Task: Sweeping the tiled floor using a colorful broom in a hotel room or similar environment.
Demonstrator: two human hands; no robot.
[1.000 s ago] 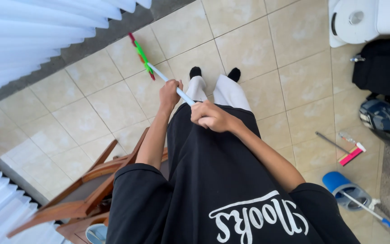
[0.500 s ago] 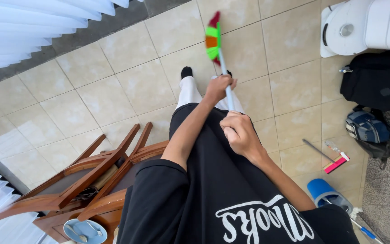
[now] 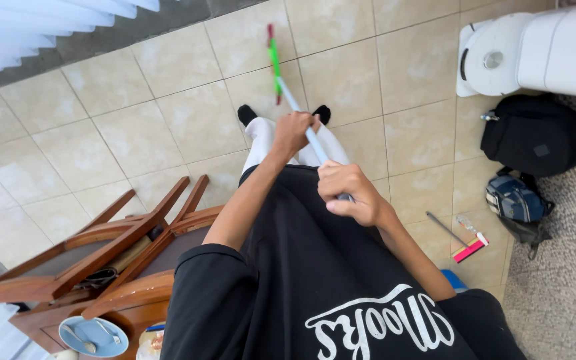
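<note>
Green and red broom head, pale blue handle, beige floor tiles, black shirt.

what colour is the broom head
Mostly bright green with red tips, on the broom head; the head view shows it.

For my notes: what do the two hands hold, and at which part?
Both hold the broom by its pale handle: left hand lower, right hand near the top end.

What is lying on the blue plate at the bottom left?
On the blue plate lie two metal utensils, apparently spoons. The plate sits on a wooden surface beside the wooden chairs. Its lower edge is cut off by the frame, so anything there is unseen.
</note>
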